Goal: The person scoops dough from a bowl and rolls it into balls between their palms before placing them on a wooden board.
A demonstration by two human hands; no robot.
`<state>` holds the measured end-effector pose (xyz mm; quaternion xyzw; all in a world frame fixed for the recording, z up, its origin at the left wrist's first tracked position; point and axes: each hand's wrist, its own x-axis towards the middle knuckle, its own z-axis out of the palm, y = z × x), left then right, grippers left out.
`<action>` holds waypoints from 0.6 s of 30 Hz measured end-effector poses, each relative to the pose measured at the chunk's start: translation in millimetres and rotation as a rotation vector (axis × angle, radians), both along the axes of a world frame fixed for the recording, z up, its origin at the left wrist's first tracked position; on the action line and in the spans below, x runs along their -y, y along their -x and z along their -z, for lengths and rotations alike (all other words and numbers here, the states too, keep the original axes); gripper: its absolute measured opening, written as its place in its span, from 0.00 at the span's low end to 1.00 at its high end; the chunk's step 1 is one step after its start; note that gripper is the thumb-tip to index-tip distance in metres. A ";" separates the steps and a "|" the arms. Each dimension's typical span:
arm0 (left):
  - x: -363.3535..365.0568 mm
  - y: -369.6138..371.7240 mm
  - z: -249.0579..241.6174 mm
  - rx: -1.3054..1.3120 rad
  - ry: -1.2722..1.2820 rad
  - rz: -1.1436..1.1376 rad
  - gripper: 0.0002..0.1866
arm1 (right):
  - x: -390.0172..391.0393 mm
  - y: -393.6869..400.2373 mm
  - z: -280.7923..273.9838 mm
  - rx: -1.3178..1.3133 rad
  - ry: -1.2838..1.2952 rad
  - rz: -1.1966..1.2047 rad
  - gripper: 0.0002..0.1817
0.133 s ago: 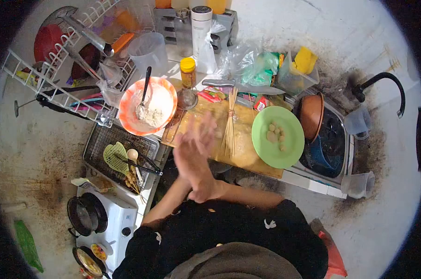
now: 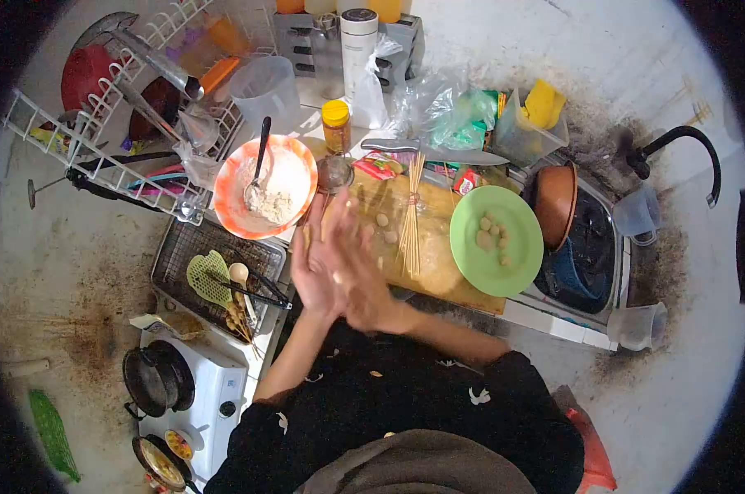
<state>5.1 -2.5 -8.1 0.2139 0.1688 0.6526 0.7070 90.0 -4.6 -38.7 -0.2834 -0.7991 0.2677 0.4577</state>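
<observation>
My left hand [image 2: 313,284] and my right hand [image 2: 366,288] are raised palm to palm in front of the cutting board, fingers stretched out and blurred by motion. A small pale lump [image 2: 337,277] shows between the palms, perhaps dough; blur hides its shape. Just beyond my right hand, small dough balls [image 2: 382,220] lie on the wooden cutting board [image 2: 463,296]. A bundle of bamboo skewers [image 2: 412,226] lies across the board. To its right, a green plate [image 2: 471,267] holds several dough pieces [image 2: 488,239]. An orange-rimmed bowl [image 2: 224,206] of flour with a spoon [image 2: 262,152] stands beyond my left hand.
A large knife [image 2: 463,155] lies behind the board, near a yellow-lidded jar [image 2: 335,128]. The sink [image 2: 590,280] with a brown pot [image 2: 553,202] is at right. At left are a wire-mesh tray [image 2: 170,255], a dish rack [image 2: 100,156] and a stove [image 2: 216,387].
My hands were crossed and overlapping, with one mostly covering the other. Now they are side by side, palms turned partly apart, and the dough balls on the board show more clearly.
</observation>
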 end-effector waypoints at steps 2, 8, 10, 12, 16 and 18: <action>7.9 2.0 16.1 -0.281 0.231 0.067 0.28 | -22.8 -0.8 -5.5 0.060 0.027 0.163 0.45; -25.2 -14.0 55.2 -0.414 -0.082 -0.107 0.27 | -30.5 -3.4 -14.7 0.070 0.064 0.177 0.50; -38.4 -17.6 34.5 -0.386 -0.006 -0.064 0.27 | -39.0 -5.3 -11.6 0.071 0.047 0.267 0.49; -56.4 -19.7 34.8 -0.386 0.131 0.002 0.28 | -46.2 -8.5 -15.8 0.072 0.030 0.357 0.47; -87.6 -21.5 48.1 -0.240 0.154 -0.065 0.28 | -49.5 -34.3 -23.4 -0.134 0.101 0.507 0.37; -99.2 -20.3 58.1 -0.288 0.127 -0.057 0.27 | -52.7 -49.4 -11.4 -0.248 0.101 0.491 0.31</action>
